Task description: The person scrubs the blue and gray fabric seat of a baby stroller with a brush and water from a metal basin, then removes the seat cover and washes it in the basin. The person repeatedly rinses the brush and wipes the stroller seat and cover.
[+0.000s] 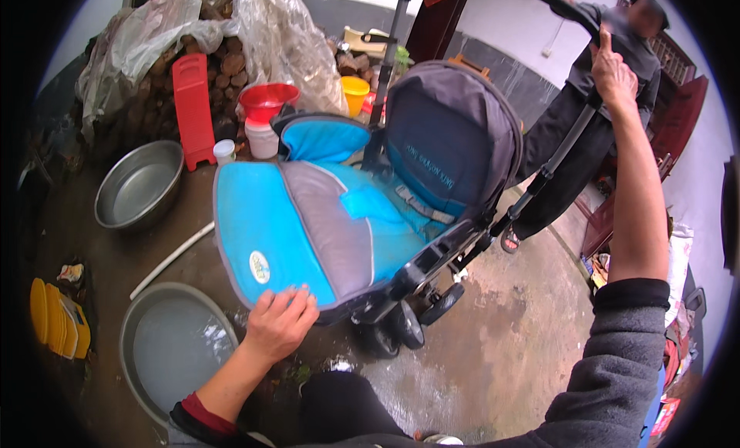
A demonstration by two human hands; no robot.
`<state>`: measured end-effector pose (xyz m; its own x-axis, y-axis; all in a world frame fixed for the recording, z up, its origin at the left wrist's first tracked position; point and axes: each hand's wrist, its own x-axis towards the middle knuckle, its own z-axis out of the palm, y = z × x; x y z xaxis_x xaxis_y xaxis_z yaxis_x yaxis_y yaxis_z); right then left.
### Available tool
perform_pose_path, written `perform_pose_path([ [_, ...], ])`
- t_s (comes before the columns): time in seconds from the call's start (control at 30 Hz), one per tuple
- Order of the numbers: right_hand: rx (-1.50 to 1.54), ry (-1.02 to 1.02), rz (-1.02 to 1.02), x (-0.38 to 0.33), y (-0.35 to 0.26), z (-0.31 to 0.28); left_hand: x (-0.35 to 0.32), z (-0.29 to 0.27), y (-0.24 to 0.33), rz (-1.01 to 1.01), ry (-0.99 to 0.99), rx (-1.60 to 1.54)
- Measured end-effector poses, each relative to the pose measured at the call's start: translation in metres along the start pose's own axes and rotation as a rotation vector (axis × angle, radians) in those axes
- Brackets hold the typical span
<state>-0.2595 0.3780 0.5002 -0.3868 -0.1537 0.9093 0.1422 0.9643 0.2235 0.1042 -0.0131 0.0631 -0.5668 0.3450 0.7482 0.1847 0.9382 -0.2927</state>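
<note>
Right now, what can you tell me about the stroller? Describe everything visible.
The stroller looks fabric-covered, bright blue and grey, on a black frame. Its hood is raised; a pale strap crosses the seat. An oval label marks the cover, and black wheels show below. Its foot end points left, beside a basin of water; whether every wheel touches the wet floor is unclear. The left hand touches the cover's near edge, the right hand the handle.

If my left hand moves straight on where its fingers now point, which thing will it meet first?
Your left hand would most likely meet the stroller's blue-and-grey foot cover first; the fingertips overlap its near edge in view, though contact is hard to judge.
</note>
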Motion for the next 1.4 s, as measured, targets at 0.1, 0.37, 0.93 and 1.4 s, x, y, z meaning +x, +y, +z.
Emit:
perform_pose_path([
  [0.1, 0.085, -0.041, -0.032, 0.003, -0.009, -0.001, -0.001, -0.006, 0.005, -0.028, -0.004, -0.045],
  [0.37, 0.097, -0.122, 0.044, -0.003, -0.026, -0.017, -0.003, -0.021, 0.019, -0.02, -0.068, -0.039],
  [0.93, 1.008, 0.045, -0.322, -0.334, -0.104, -0.113, -0.014, 0.018, 0.045, 0.016, -0.175, -0.056],
  [1.4, 0.902, -0.526, -0.108, -0.389, -0.141, -0.027, 0.031, 0.095, 0.023, 0.247, -0.083, -0.1],
])
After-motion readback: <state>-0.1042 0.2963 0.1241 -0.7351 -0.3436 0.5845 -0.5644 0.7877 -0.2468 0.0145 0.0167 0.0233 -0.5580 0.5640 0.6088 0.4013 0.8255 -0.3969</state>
